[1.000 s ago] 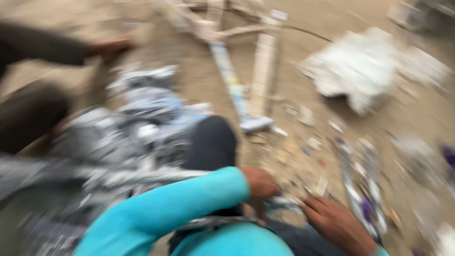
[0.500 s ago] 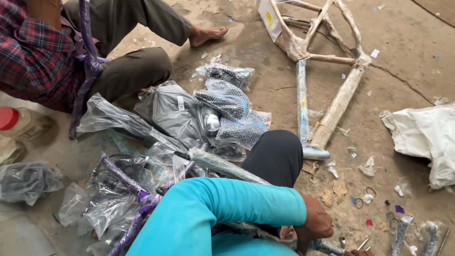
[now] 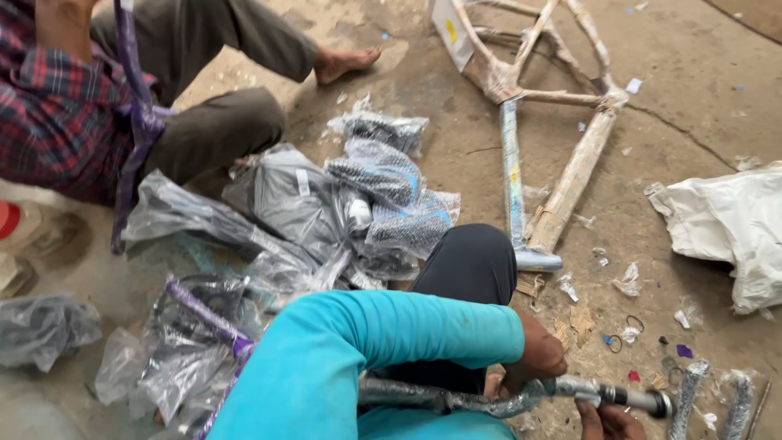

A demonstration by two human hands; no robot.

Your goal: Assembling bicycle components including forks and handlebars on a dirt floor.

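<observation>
While sitting on the dusty concrete floor [image 3: 692, 106], the person is closing the left hand [image 3: 533, 358] in a firm grip around a plastic-wrapped metal bar [image 3: 456, 399] lying low across the lap, its bare dark end [image 3: 643, 400] pointing right. Just beneath it, the right hand [image 3: 607, 422] is touching the bar near that end, though whether its grip is closed cannot be told. Beyond the knee [image 3: 472, 265], bagged parts [image 3: 358, 204] are lying in a heap, a paper-wrapped bicycle frame [image 3: 562, 179] is resting farther off, and another person in a plaid shirt [image 3: 57, 114] is sitting opposite.
</observation>
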